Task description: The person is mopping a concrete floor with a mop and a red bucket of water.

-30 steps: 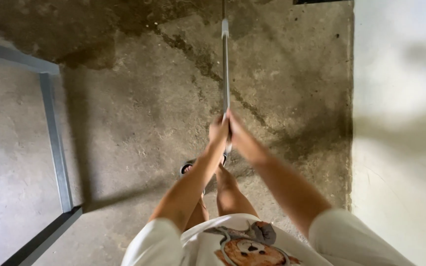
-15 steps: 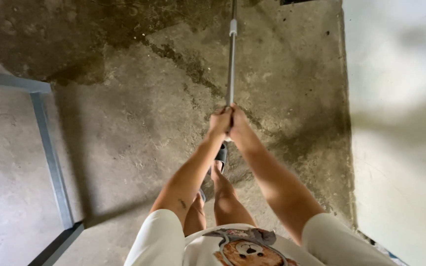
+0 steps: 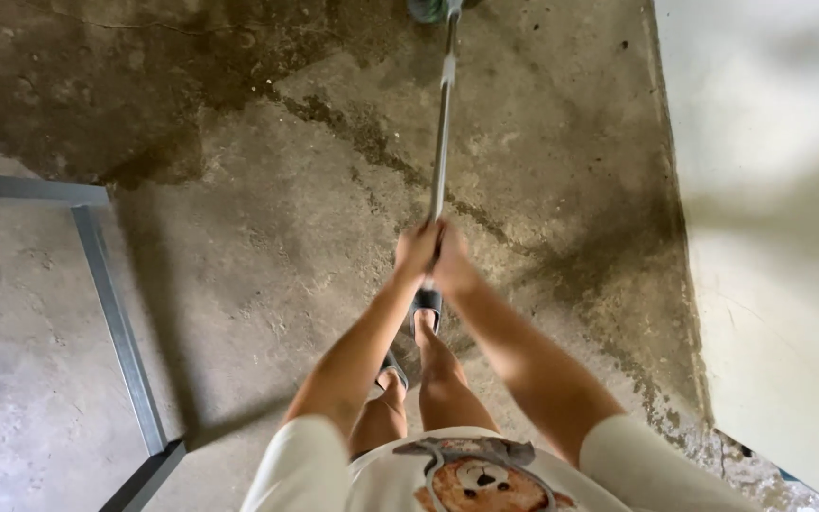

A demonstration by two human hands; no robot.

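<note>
Both grips, left hand [image 3: 416, 252] and right hand [image 3: 454, 267], clasp one metal pole [image 3: 442, 133], seemingly a broom's.

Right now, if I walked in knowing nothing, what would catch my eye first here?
First, the long metal pole running up the middle of the view, gripped low down by the left hand and the right hand side by side. Its greenish head just shows at the top edge. Next, the stained concrete floor, darkest at upper left, with a grey metal frame lying on the left and a pale wall on the right.
</note>
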